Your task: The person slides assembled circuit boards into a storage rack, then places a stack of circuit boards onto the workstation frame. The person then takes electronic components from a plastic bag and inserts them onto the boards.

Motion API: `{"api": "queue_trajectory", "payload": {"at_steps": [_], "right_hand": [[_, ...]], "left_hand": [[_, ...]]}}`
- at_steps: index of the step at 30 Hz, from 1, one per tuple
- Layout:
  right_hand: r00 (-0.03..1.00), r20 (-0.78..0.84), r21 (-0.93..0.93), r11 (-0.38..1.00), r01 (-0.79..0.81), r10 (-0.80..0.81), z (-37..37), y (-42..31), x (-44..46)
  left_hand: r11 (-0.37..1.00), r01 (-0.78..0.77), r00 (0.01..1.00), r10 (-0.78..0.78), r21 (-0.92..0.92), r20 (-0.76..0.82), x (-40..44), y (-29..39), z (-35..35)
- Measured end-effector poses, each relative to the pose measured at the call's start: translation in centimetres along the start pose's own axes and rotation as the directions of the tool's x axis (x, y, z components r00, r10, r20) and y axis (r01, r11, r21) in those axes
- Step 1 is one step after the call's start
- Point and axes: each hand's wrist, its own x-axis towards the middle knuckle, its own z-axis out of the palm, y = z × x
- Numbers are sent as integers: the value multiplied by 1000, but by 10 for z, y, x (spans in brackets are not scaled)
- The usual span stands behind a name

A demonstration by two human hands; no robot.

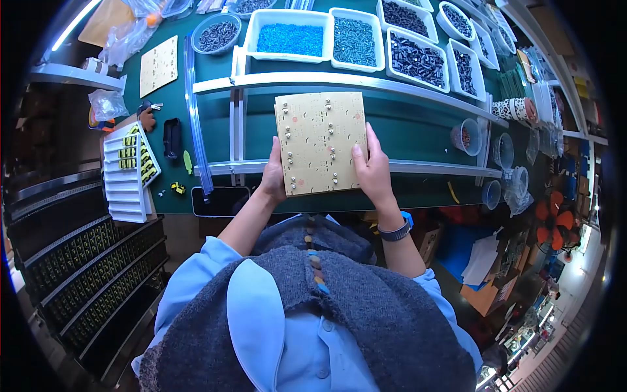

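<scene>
Between my two hands is a tan circuit board (321, 144), facing up, with small metal parts in two columns and printed marks. A second edge showing along its left side suggests more than one board, but I cannot tell how many. My left hand (275, 175) grips its lower left edge, fingers hidden beneath. My right hand (373, 168) closes on the right edge, thumb on the top face. The board is held over the green table (261, 127), near a long metal rail (339, 80).
White bins hold blue pieces (290, 40), green pieces (354, 42) and dark pieces (417, 59) at the back. Another tan board (159, 66) lies back left. A white ribbed tray (124, 171), a phone (221, 201) and clear cups (466, 136) are also around. A second rail (431, 168) crosses the front.
</scene>
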Motion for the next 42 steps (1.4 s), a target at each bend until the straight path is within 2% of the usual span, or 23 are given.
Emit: {"api": "queue_trajectory", "payload": {"at_steps": [1, 5, 8, 9, 10, 11, 15, 17, 21, 23, 25, 28, 31, 34, 42], "right_hand": [[993, -43, -183, 978, 104, -114, 1, -3, 1], [976, -67, -435, 887, 157, -206, -1, -10, 3], [979, -135, -214, 969, 120, -151, -4, -33, 5], [992, -122, 44, 999, 20, -14, -5, -39, 6], [991, -72, 298, 950, -90, 116, -6, -43, 6], [973, 12, 523, 828, -203, 231, -6, -47, 7], [965, -39, 683, 712, -162, 258, -22, -43, 22], [959, -96, 718, 686, -120, 268, -37, -29, 33], [948, -95, 790, 603, -114, 304, -50, 21, 42], [941, -56, 801, 578, -158, 334, -41, 54, 43], [939, -14, 796, 572, -198, 345, -25, 75, 43], [924, 83, 754, 583, -303, 373, 15, 84, 41], [916, 154, 782, 521, -342, 370, 42, 76, 45], [920, 160, 774, 533, -342, 358, 51, 74, 51], [918, 173, 738, 570, -361, 358, 53, 71, 53]], "left_hand": [[1000, -7, 1000, 7, 9, 8, 3, -1, 0], [1000, -21, 997, 22, -9, 73, 8, -1, 1], [999, -20, 993, 24, -38, 118, 8, 1, 5], [999, -24, 994, 26, -24, 104, 8, 2, 5], [1000, -29, 996, 30, -9, 88, 8, 4, 4], [999, -35, 997, 34, 6, 71, 6, 6, 3], [996, -84, 996, 84, 13, -8, -6, 21, -5], [994, -106, 994, 106, -12, 4, -22, 34, -9], [958, -275, 961, 271, -83, -61, -69, 59, -29], [926, -377, 904, 375, 30, -207, -94, 70, -36], [890, -453, 881, 439, -43, -177, -118, 78, -54], [825, -558, 767, 553, 86, -325, -138, 86, -63], [802, -588, 741, 586, 103, -328, -144, 89, -62], [791, -601, 726, 599, 112, -338, -144, 88, -61], [815, -574, 759, 566, 82, -321, -143, 83, -64]]}}
